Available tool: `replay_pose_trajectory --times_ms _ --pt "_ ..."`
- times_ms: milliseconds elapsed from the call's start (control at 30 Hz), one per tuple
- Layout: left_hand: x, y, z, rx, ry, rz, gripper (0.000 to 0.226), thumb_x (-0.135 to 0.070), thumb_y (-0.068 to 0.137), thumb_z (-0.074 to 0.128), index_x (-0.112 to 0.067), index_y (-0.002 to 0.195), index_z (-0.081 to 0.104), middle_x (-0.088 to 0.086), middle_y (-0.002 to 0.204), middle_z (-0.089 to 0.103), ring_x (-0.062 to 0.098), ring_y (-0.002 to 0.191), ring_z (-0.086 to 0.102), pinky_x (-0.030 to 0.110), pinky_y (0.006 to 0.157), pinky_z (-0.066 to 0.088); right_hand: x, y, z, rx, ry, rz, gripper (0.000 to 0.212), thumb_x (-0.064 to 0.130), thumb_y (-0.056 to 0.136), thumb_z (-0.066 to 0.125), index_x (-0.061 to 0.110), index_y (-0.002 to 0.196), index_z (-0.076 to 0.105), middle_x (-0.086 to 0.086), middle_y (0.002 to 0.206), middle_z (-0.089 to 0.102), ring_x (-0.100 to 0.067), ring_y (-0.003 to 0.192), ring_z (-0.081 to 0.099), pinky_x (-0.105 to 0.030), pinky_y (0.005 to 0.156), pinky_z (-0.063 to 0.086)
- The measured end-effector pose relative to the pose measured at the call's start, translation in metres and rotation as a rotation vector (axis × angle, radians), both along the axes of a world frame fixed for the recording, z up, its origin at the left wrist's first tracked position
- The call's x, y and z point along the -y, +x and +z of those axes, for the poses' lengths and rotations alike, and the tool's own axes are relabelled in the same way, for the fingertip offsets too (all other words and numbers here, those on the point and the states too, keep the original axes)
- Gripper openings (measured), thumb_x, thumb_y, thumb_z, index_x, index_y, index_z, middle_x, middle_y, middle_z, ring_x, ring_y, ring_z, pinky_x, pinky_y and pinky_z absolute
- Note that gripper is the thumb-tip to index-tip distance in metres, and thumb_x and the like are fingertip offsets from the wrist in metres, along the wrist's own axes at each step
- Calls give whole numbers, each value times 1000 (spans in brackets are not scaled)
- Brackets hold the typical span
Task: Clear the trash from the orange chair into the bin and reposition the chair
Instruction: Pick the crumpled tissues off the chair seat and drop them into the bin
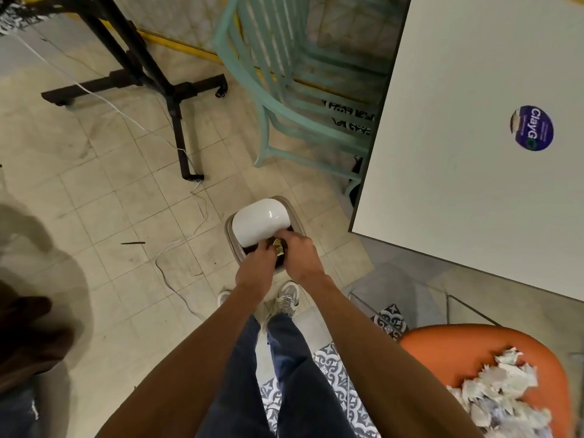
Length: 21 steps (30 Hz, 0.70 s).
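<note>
The white lid (pixel 260 221) and both hands are covering most of the bin (pixel 231 245), so its inside is staying out of sight. The fingertips of the left grip (pixel 255 270) and right grip (pixel 301 259) are disappearing into the opening, hiding how they close. Between them a yellowish scrap (pixel 277 248) is showing, too small to identify.

Near-right of the bin, the picture's lower edge is cutting off the orange chair (pixel 458 352), and its paper trash (pixel 502 393) is blurring.

Right of the bin, the frame is cropping the counter (pixel 458 137), which is hiding part of the teal chair (pixel 284 99). The sticker (pixel 532 128) is carrying fine print too small to read.

Far left of the bin, a dark blurred shape (pixel 28 336) is running off the edge.
</note>
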<state>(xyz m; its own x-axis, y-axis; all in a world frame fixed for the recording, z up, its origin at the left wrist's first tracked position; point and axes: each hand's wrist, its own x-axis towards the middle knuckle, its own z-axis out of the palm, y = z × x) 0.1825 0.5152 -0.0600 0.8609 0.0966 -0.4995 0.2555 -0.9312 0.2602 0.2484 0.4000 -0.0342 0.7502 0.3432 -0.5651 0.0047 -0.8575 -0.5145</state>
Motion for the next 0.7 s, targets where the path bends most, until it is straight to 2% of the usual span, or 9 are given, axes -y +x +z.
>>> replay_pose_trajectory --times_ms 133,200,333,433,533,600,700 --pt "4 0 -10 -21 -24 -25 54 -8 98 65 -12 148 44 9 141 51 24 121 61 38 103 55 2 -3 1 18 41 -1 45 5 98 54 28 134 65 -3 130 66 -26 115 64 -35 95 56" --pt "4 -4 -3 -14 -64 -5 56 -8 99 64 -14 150 42 8 142 49 24 122 60 39 101 56 5 -8 6 51 74 -13 41 7 98 57 25 134 66 -6 130 68 -27 113 67 -35 96 59" --pt "1 -14 22 1 -67 27 48 -14 102 60 -16 147 45 6 146 49 27 127 58 41 97 59 10 -17 18 90 32 -75 50 3 99 58 21 145 60 -9 140 66 -32 120 68 -47 103 58" --pt "-5 -24 43 21 -47 -20 54 -18 104 58 -14 154 39 7 157 42 26 140 49 40 101 57 15 -26 34 108 -6 -132 49 8 102 60 23 148 58 -6 141 67 -30 118 70 -44 102 60" --pt "-10 -31 69 84 -29 -80 53 -18 103 59 -14 153 43 8 155 47 26 137 52 38 97 57 23 -43 57 149 -38 -211 43 12 103 61 24 145 61 -5 135 70 -28 112 72 -39 96 60" --pt "-11 -35 84 118 -35 -103 52 -17 101 60 -13 151 48 9 151 51 28 134 54 41 93 58 31 -55 70 171 -48 -255 39 14 102 60 20 140 63 -7 130 71 -31 108 72 -40 92 60" --pt "-10 -40 106 197 -47 -182 52 -18 97 64 -11 147 53 11 146 56 29 130 57 43 91 59 45 -79 91 198 -79 -337 40 17 103 59 18 143 59 -9 136 68 -33 114 70 -42 95 59"
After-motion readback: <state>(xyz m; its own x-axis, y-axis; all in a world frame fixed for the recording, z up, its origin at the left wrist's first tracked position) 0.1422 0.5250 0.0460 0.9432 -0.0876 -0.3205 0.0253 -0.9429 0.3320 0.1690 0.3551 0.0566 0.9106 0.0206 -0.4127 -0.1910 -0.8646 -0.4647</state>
